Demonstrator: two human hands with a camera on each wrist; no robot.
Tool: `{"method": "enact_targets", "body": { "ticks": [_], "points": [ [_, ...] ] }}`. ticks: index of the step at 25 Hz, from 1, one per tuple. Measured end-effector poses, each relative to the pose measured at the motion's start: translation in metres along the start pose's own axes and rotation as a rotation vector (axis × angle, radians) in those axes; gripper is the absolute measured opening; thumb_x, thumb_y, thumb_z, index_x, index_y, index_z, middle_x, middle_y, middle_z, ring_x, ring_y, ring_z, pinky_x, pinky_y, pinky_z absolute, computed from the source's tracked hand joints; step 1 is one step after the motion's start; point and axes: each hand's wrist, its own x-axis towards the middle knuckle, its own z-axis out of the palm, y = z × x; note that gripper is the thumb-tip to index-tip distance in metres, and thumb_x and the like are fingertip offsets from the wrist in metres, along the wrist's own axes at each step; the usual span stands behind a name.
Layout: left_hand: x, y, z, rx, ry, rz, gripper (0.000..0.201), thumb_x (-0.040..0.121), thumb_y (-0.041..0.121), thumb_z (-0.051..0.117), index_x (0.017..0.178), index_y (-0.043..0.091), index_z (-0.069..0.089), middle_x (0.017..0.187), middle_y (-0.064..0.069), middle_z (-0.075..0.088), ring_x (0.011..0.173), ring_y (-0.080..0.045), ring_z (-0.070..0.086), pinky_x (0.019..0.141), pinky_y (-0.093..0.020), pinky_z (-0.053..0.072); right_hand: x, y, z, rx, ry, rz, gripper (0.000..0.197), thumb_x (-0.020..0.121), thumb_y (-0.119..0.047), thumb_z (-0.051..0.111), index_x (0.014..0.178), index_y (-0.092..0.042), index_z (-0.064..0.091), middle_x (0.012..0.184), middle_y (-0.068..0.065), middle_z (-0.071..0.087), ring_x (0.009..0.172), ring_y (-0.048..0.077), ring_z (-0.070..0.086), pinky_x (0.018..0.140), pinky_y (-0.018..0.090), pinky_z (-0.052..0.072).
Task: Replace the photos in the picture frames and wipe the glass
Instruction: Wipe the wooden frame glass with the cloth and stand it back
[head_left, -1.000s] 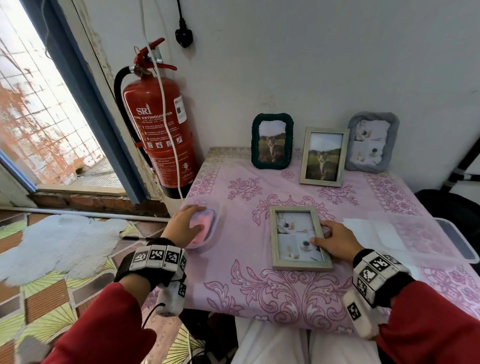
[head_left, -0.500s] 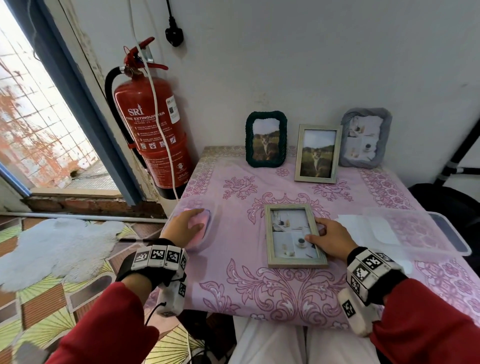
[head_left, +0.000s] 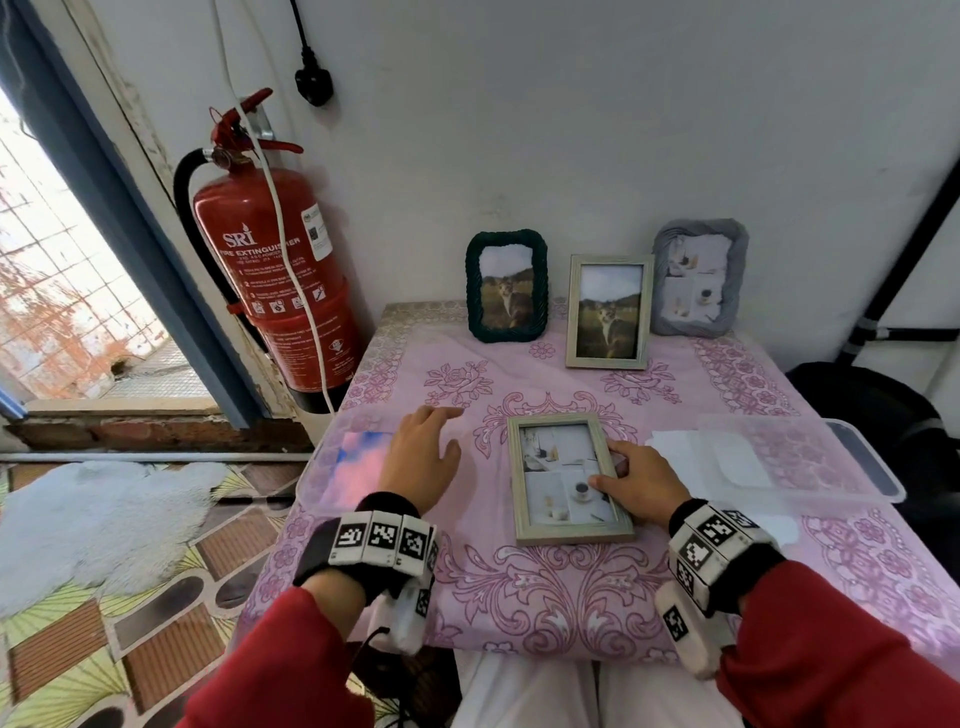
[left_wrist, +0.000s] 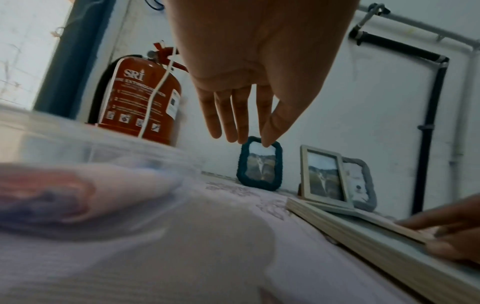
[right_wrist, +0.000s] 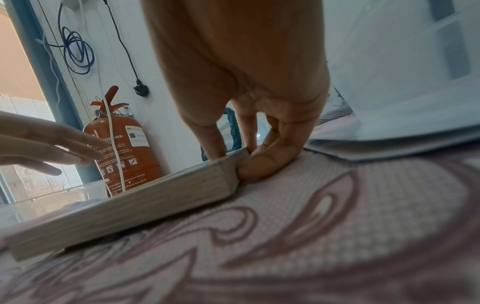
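Note:
A beige picture frame (head_left: 556, 470) lies flat, glass up, on the pink tablecloth (head_left: 519, 587). My right hand (head_left: 631, 480) pinches its right edge, thumb on the glass and fingers against the side, as the right wrist view shows at the frame's (right_wrist: 124, 207) corner under the hand (right_wrist: 249, 148). My left hand (head_left: 423, 447) hovers open and holds nothing, between the frame and a pink cloth (head_left: 358, 462). In the left wrist view the straight fingers (left_wrist: 233, 115) hang above the table.
The cloth lies in a clear tub (head_left: 332, 441) at the table's left edge. Against the wall stand a green frame (head_left: 506, 286), a beige frame (head_left: 608, 312) and a grey frame (head_left: 698, 278). A clear lid (head_left: 800, 457) and white sheets (head_left: 675, 447) lie right. A fire extinguisher (head_left: 280, 291) hangs left.
My left hand has come off the pink cloth and moved right toward the flat frame, empty. The right hand stays on the frame's right edge.

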Motion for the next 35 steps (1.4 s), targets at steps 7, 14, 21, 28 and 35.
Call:
{"method": "enact_targets", "body": {
  "ticks": [7, 14, 21, 28, 35],
  "points": [
    [0.004, 0.027, 0.045, -0.308, -0.169, -0.185, 0.043, 0.089, 0.012, 0.055, 0.131, 0.010, 0.046, 0.125, -0.013, 0.051, 0.102, -0.020, 0.054, 0.089, -0.025, 0.043, 0.002, 0.003, 0.000, -0.032, -0.007, -0.013, 0.042, 0.081, -0.016, 0.068, 0.122, -0.018, 0.059, 0.075, -0.014, 0.058, 0.069, 0.006, 0.056, 0.070, 0.022, 0.044],
    [0.005, 0.035, 0.066, -0.456, -0.240, -0.384, 0.056, 0.081, 0.017, 0.068, 0.130, 0.007, 0.043, 0.117, -0.015, 0.055, 0.102, -0.027, 0.058, 0.090, -0.039, 0.051, 0.002, 0.004, 0.000, -0.061, -0.001, -0.022, 0.042, 0.080, -0.019, 0.068, 0.121, -0.021, 0.059, 0.079, -0.012, 0.060, 0.077, 0.014, 0.060, 0.073, 0.026, 0.048],
    [0.004, 0.030, 0.070, -0.449, -0.246, -0.458, 0.058, 0.071, 0.022, 0.079, 0.118, 0.001, 0.052, 0.113, -0.015, 0.062, 0.098, -0.023, 0.061, 0.087, -0.032, 0.052, 0.003, 0.005, -0.001, -0.122, -0.006, -0.011, 0.040, 0.082, -0.024, 0.067, 0.121, -0.023, 0.058, 0.073, -0.018, 0.053, 0.077, 0.014, 0.055, 0.070, 0.022, 0.039],
    [-0.002, 0.032, 0.067, -0.697, -0.274, -0.482, 0.054, 0.075, 0.008, 0.075, 0.120, -0.002, 0.046, 0.103, -0.018, 0.062, 0.089, -0.023, 0.059, 0.081, -0.038, 0.055, 0.001, 0.003, -0.001, -0.106, -0.004, -0.017, 0.042, 0.082, -0.024, 0.067, 0.123, -0.025, 0.057, 0.075, -0.017, 0.055, 0.076, 0.012, 0.054, 0.069, 0.021, 0.037],
    [-0.004, 0.030, 0.067, -0.832, -0.250, -0.465, 0.055, 0.074, 0.000, 0.074, 0.120, -0.008, 0.046, 0.094, -0.012, 0.059, 0.078, -0.018, 0.058, 0.075, -0.030, 0.053, 0.000, 0.002, -0.002, -0.023, 0.000, 0.006, 0.049, 0.080, -0.018, 0.071, 0.126, -0.016, 0.054, 0.072, -0.016, 0.054, 0.066, 0.003, 0.052, 0.059, 0.016, 0.039]
  ]
}}
